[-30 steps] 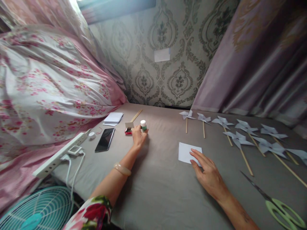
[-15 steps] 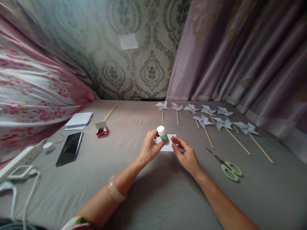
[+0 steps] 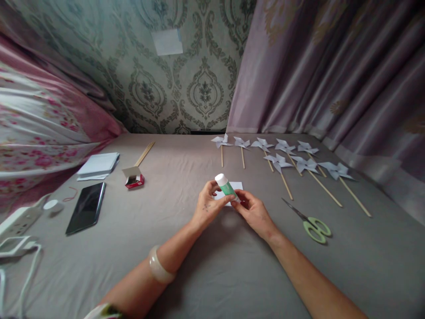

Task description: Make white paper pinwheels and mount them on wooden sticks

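A green and white glue stick (image 3: 227, 188) with a white end is held tilted between my hands. The fingers and thumb of my left hand (image 3: 210, 201) are wrapped round its middle. My right hand (image 3: 253, 211) pinches its lower end, which the fingertips partly hide. Behind and below the glue stick, a white square of paper (image 3: 237, 185) lies on the grey cloth, partly covered by both hands.
Several paper pinwheels (image 3: 278, 163) on sticks lie at the back right, with green-handled scissors (image 3: 314, 227) nearer. On the left are a phone (image 3: 86, 208), a stack of paper (image 3: 98, 165), a small red box (image 3: 134, 180), wooden sticks (image 3: 144, 153) and a power strip (image 3: 18, 223).
My right hand has closed on the lower end of the glue stick, which now leans more, its white end to the left. The whole view has shifted slightly.
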Available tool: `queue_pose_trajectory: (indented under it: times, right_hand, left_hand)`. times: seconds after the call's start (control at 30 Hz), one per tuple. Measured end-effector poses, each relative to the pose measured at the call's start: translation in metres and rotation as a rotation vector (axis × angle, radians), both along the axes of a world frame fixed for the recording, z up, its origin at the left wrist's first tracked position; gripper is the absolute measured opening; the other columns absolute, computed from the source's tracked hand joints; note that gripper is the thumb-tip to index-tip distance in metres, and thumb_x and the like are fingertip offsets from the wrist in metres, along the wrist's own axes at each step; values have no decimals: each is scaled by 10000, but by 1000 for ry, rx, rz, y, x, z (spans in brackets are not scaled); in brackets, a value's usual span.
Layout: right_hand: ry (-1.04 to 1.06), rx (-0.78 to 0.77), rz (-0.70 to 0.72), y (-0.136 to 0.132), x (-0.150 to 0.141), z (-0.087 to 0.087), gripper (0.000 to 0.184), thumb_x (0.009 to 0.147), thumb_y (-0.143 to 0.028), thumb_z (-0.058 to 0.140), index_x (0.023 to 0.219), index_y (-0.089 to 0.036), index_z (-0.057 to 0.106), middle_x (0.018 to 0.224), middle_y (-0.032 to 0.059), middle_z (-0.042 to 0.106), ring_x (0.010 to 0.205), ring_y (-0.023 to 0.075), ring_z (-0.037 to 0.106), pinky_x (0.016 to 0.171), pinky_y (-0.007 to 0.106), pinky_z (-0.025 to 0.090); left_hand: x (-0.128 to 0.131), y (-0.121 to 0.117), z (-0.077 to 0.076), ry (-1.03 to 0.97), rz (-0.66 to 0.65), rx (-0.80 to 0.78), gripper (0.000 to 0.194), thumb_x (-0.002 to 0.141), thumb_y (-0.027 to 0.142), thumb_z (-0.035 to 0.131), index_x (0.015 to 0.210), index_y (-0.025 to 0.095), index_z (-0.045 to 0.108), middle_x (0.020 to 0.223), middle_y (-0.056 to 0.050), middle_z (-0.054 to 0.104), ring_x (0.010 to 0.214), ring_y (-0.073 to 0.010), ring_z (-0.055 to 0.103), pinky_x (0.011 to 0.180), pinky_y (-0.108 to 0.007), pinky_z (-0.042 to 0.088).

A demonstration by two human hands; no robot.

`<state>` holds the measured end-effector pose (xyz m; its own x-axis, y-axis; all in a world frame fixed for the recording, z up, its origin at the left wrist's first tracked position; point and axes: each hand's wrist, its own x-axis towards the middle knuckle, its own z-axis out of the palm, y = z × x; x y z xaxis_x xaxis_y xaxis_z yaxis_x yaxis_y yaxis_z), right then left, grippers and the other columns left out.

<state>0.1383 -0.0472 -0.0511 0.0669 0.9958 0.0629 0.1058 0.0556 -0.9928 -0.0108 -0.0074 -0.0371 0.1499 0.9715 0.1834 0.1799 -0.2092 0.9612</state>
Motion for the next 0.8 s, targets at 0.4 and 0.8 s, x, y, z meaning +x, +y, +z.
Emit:
queue_pose_trajectory:
  times: [0.4, 0.8]
  right_hand:
    - [162, -55, -210, 8, 47, 28, 471, 606, -489, 779, 944, -189, 649, 917, 52, 681, 831, 179, 632, 720, 311, 502]
    - [-527, 114, -192, 22, 51, 59, 334, 747, -390, 638, 988, -160, 652, 654, -12, 579, 549, 116, 495, 522, 253, 404]
  left_hand:
    - [-30, 9, -15, 693, 34, 621, 152, 886, 276, 543, 930, 253, 686, 1082, -28, 712, 1202, -272, 494, 988, -485, 259]
    - [-27, 3, -16, 832, -161, 586, 160, 860, 209, 545, 887, 255, 696, 1033, -25, 720, 1194, -298, 479, 974, -519, 249]
